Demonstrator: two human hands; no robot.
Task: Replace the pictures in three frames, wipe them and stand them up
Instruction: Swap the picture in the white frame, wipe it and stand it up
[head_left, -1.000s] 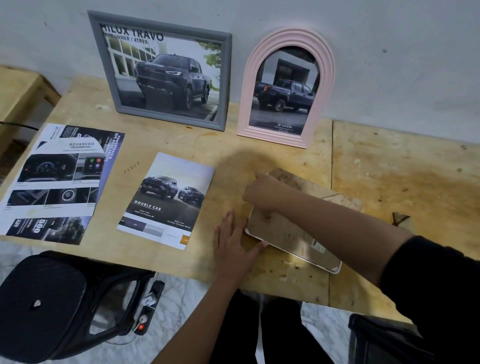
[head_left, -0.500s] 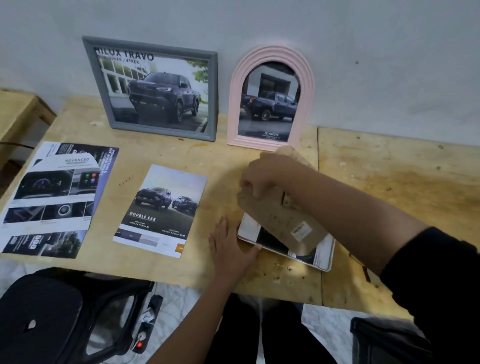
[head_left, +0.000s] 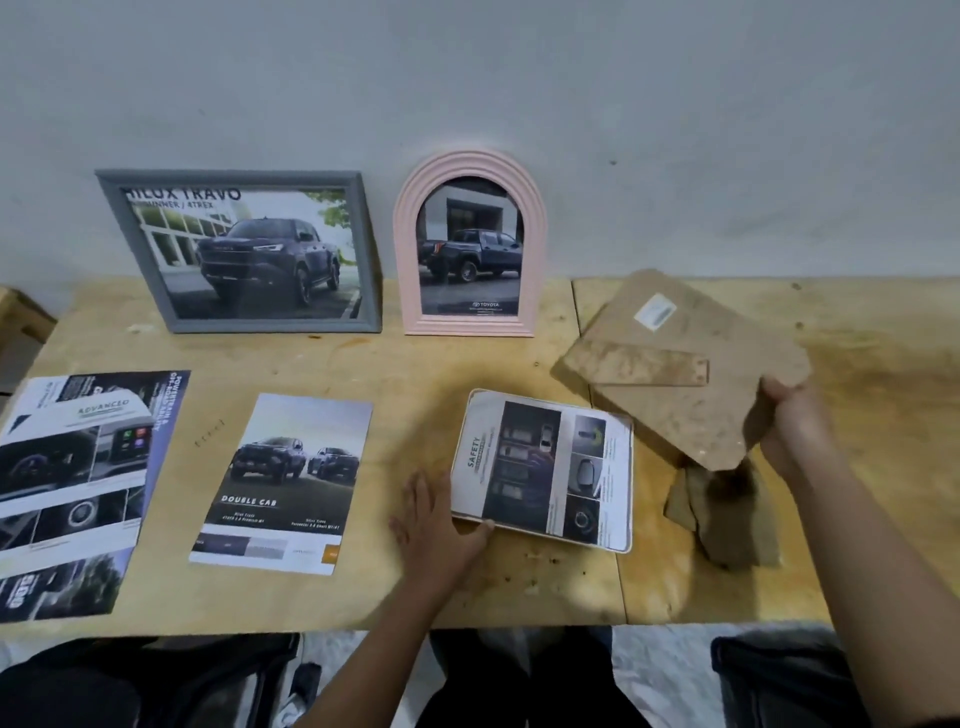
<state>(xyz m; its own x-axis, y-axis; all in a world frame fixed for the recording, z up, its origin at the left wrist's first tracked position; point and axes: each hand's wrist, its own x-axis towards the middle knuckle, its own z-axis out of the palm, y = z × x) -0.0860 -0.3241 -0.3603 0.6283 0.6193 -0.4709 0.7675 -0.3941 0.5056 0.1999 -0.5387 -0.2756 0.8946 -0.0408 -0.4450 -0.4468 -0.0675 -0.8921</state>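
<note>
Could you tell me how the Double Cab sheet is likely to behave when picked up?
The Double Cab sheet looks like thin glossy paper, so it will probably flop if lifted by one edge. Lying flat on the table, it may slide rather than lift.

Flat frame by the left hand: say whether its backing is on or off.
Off. The right hand holds the backing board clear of the frame; its picture lies exposed.

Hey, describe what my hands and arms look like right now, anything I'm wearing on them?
The left hand and the right hand are bare: no gloves, and no ring, watch or bracelet shows. The left forearm and right forearm are uncovered as far as the picture reaches; no sleeve is in view.
</note>
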